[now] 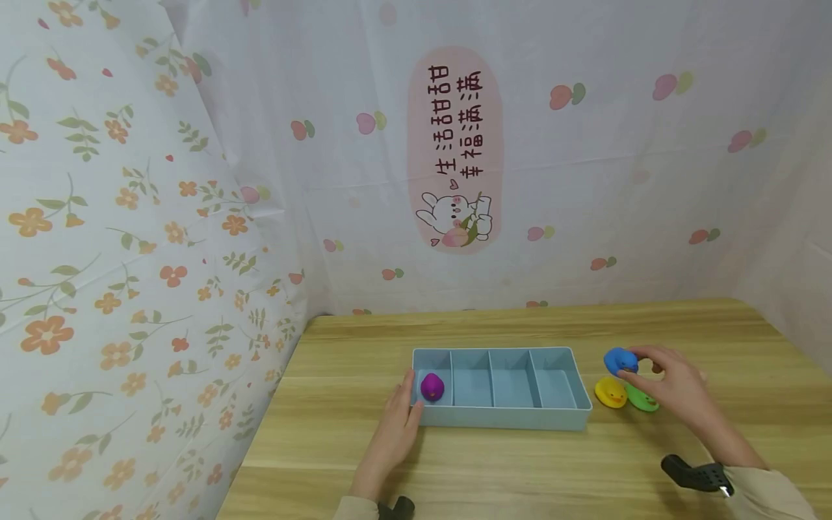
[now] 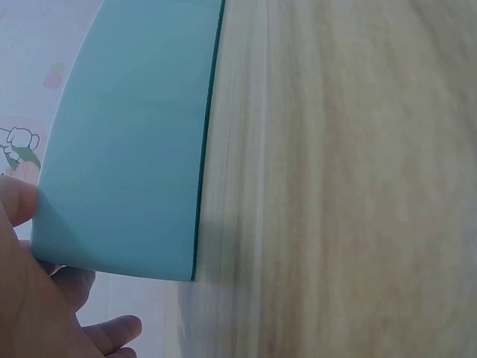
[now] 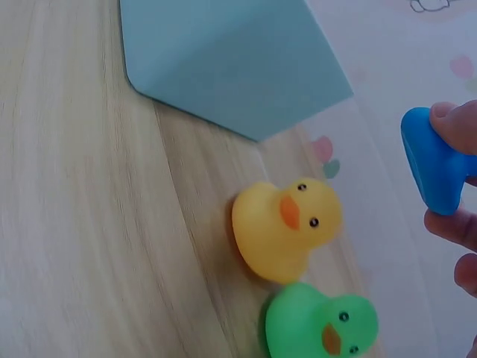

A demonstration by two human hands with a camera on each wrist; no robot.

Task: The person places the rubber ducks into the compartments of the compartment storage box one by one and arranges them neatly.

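A light blue divided box (image 1: 500, 417) with a row of compartments stands on the table. In its leftmost compartment sits a purple rubber duck (image 1: 432, 387). My left hand (image 1: 393, 426) holds the box's near left corner, thumb at the front rim and fingers along the end wall; the left wrist view shows the box's long side (image 2: 134, 149) beside that hand (image 2: 37, 298). Right of the box, my right hand (image 1: 672, 383) pinches a blue rubber duck (image 1: 620, 361) between thumb and fingers, raised over a yellow duck (image 3: 272, 231) and a green duck (image 3: 317, 324) on the table.
The wooden table (image 1: 494, 469) reaches to a patterned cloth backdrop (image 1: 364, 202) behind, with a flowered cloth (image 1: 143, 238) on the left. Both wrists wear dark straps. The yellow and green ducks stand side by side, close to the box's right end.
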